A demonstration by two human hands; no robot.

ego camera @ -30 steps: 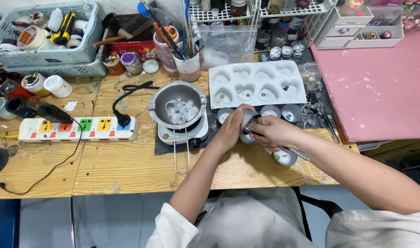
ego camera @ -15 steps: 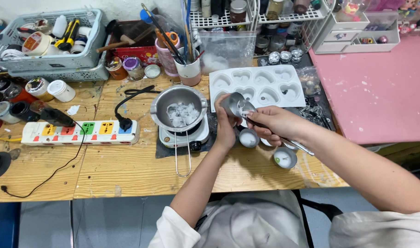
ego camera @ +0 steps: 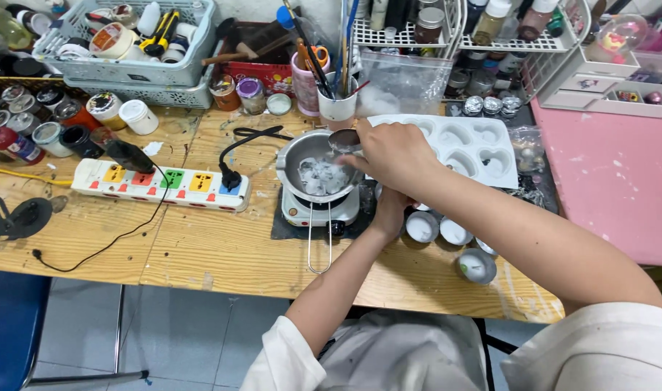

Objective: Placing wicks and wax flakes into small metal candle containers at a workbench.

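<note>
On the cluttered wooden table (ego camera: pixel 222 253), our right hand (ego camera: pixel 392 156) grips a small tin cup (ego camera: pixel 343 141) over the pot (ego camera: pixel 316 170); left hand (ego camera: pixel 390 210) grip unclear.

A white power strip (ego camera: pixel 161 185) with coloured sockets lies on the wooden table (ego camera: pixel 222 253), and everything else sits around it. A black plug (ego camera: pixel 232 179) is pushed into its right end, and a black cable (ego camera: pixel 99 250) trails from it toward the table's front edge. Behind the strip, at the back of the table, stands a grey plastic basket (ego camera: pixel 132 69) full of tape rolls and tools. To the strip's left are small paint jars (ego camera: pixel 52 123), crowded together. Behind and right of it a pink cup (ego camera: pixel 304 83) and a white cup (ego camera: pixel 337 107) hold brushes. Far to its right is a pink tabletop (ego camera: pixel 613 181). Below and left of it is a blue chair seat (ego camera: pixel 9 326).
</note>
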